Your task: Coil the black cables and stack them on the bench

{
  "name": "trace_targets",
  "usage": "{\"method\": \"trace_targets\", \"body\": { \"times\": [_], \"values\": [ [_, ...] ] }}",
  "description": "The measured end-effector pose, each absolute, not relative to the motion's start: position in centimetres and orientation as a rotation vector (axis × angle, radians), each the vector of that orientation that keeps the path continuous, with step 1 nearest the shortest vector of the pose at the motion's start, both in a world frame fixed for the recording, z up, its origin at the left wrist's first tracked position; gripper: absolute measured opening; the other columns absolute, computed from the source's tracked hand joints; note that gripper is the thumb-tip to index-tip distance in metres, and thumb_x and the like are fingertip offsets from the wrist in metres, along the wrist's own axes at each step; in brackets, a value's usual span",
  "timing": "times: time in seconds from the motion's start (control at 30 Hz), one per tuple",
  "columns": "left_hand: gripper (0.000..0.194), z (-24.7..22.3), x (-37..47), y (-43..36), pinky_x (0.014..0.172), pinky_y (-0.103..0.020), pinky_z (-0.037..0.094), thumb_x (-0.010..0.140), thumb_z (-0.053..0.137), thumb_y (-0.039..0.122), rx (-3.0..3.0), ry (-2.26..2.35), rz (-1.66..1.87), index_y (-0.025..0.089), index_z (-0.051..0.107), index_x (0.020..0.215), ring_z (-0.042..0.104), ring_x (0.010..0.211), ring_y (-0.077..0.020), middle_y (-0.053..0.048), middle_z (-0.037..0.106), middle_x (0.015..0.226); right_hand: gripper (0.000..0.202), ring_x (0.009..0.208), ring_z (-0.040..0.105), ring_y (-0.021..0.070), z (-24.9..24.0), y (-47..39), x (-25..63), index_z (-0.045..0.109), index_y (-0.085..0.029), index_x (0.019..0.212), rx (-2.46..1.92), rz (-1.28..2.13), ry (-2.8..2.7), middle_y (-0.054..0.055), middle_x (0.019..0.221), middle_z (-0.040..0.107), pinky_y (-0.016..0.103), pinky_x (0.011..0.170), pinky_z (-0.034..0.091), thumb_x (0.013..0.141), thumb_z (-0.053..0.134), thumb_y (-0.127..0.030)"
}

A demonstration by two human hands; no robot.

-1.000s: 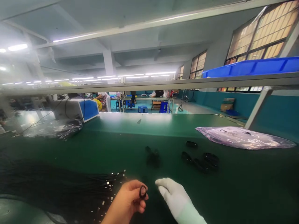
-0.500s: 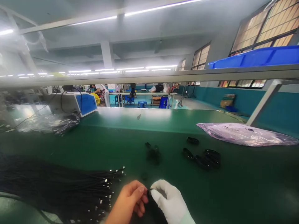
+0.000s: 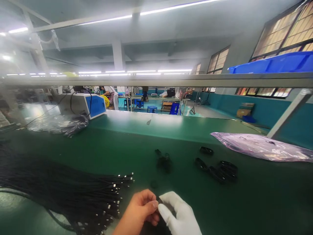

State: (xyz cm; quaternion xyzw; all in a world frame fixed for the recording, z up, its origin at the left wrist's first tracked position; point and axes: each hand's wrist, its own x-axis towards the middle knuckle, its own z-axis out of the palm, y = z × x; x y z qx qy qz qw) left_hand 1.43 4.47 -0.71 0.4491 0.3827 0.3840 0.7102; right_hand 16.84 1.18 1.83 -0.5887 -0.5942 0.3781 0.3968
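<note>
My bare left hand (image 3: 143, 210) and my white-gloved right hand (image 3: 178, 212) meet at the bottom centre. Both have their fingers pinched on a small dark piece (image 3: 158, 200), whose shape is mostly hidden between the fingertips. Left of them spreads a large bundle of black cables (image 3: 73, 189) with small light metal-like tips. A small heap of black parts (image 3: 164, 162) lies just beyond my hands. Farther right are several glossy black oval pieces (image 3: 216, 169).
A clear plastic bag (image 3: 264, 147) lies at the right. A blue and white machine (image 3: 95, 106) and crumpled plastic (image 3: 58, 124) stand at the back left. Overhead, a shelf bar (image 3: 156, 81) carries a blue bin (image 3: 274, 63). A person (image 3: 112, 96) is in the background.
The whole view has shifted, so the table items appear slightly farther right. My hands stay together at the dark piece, with the left fingers drawn a little closer to the glove.
</note>
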Motion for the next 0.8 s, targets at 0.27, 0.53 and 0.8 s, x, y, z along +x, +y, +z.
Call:
{"method": "trace_targets", "body": {
  "times": [0.27,0.53,0.8],
  "values": [
    [0.009,0.4,-0.2,5.4,0.062,-0.027,0.041,0.076,0.051,0.025,1.729,1.465,0.632,0.020,0.056,0.071,0.059,0.067,-0.0177,-0.001,0.062,0.069,0.027,0.067,0.050,0.0178,1.7,2.8,19.6,0.055,-0.021,0.074,-1.797,0.724,-1.549,0.001,0.071,0.054,0.029,0.063,0.039,0.086,0.041,-0.041],
    [0.012,1.7,2.0,8.6,0.071,-0.030,0.035,0.076,0.056,0.017,2.023,1.655,0.556,0.026,0.063,0.078,0.058,0.080,-0.0211,0.000,0.064,0.079,0.036,0.102,0.056,0.0253,0.8,3.2,20.5,0.064,-0.016,0.106,-1.795,0.626,-1.578,0.011,0.108,0.062,0.037,0.091,0.041,0.083,0.039,-0.030],
    [0.008,1.0,2.8,9.4,0.071,-0.031,0.045,0.076,0.053,0.021,1.798,1.439,0.653,0.018,0.060,0.077,0.062,0.077,-0.0205,-0.004,0.063,0.075,0.032,0.080,0.060,0.0206,1.7,2.7,19.7,0.064,-0.019,0.094,-1.649,0.757,-1.405,0.006,0.088,0.064,0.032,0.077,0.045,0.083,0.041,-0.038]
  ]
}}
